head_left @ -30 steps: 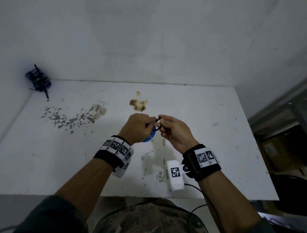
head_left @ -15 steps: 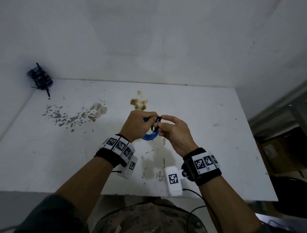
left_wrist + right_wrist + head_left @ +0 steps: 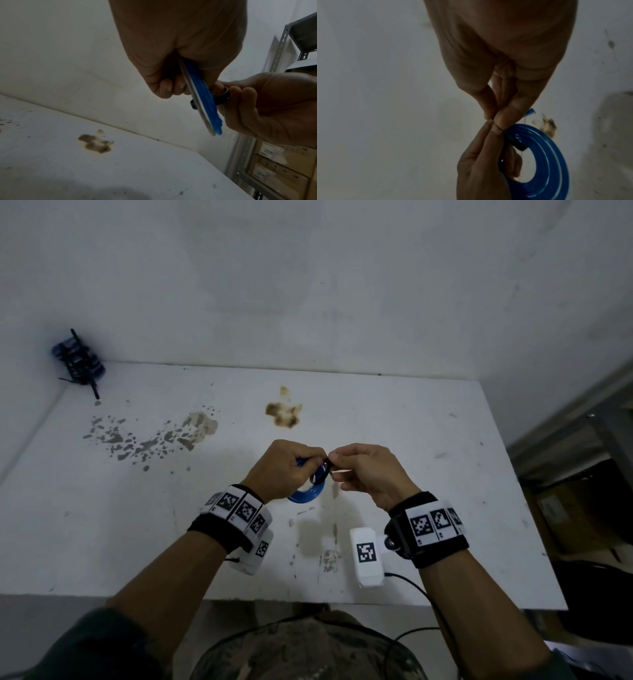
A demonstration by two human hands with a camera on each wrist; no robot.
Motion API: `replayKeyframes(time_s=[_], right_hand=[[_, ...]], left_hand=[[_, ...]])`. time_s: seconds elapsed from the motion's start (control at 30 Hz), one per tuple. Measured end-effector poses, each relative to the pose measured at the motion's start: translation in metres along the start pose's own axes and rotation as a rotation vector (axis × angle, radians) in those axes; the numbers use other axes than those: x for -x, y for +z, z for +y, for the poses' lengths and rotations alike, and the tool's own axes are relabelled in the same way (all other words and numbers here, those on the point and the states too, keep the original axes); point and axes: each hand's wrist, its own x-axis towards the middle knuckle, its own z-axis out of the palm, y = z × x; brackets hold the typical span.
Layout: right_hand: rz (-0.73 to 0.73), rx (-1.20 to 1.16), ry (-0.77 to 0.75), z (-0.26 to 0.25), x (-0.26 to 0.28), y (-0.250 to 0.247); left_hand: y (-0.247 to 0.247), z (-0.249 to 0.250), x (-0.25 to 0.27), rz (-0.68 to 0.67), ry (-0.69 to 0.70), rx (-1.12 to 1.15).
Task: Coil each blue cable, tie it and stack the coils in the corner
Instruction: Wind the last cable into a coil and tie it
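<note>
Above the middle of the white table, a bit nearer the front edge than the back, two hands meet and hold one blue cable coil up in the air. The left hand has its fingers curled round the coil and grips it tight. The right hand pinches a black tie between thumb and fingertip, and the tie loops over the ring of the coil. In the right wrist view the coil shows as a flat round ring of several turns, with the black tie across it close to the pinching fingers. In the left wrist view the coil is seen edge-on, sticking out below the fist. The table meets a wall at the back and another wall on the left, and its right and front edges are open. In the far left corner, right where the two walls meet, sits one small stack of tied coils with black tie ends poking out; I cannot count the coils in it. There is lots of bare table between the hands and that corner. The table has a brown stain behind the hands and grey spots to the left. A metal shelf with cardboard boxes stands past the right edge.
</note>
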Motion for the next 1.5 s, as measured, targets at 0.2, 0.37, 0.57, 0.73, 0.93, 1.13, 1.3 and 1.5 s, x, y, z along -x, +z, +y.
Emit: replayKeyframes(time_s=[0.2,0.37,0.57,0.73,0.93,1.13,1.3,1.5], right_hand=[[0.170,-0.057,-0.133,-0.002,-0.014,-0.004],[0.242,-0.168,-0.188,0.008,-0.020,0.014],[0.267,-0.132,-0.240,0.006,-0.026,0.022],[0.328,-0.107,-0.161,0.007,-0.037,0.020],[0.333,-0.223,-0.092,0.012,-0.043,0.034],[-0.040,-0.021,-0.243,0.009,-0.025,0.032],[-0.221,0.181,-0.290,0.018,-0.015,0.027],[0.001,-0.017,-0.343,0.016,-0.014,0.033]], left_hand=[[0.003,-0.002,0.009,-0.023,-0.120,0.083],[0.002,0.001,0.007,-0.008,-0.231,0.139],[-0.004,0.007,0.004,0.015,-0.253,0.161],[0.004,0.008,0.010,0.017,-0.231,0.132],[0.003,0.007,0.017,0.054,-0.237,0.128],[-0.013,0.002,0.023,0.173,-0.354,0.270],[-0.027,0.000,0.018,0.137,-0.344,0.227],[-0.023,-0.005,0.026,0.258,-0.519,0.530]])
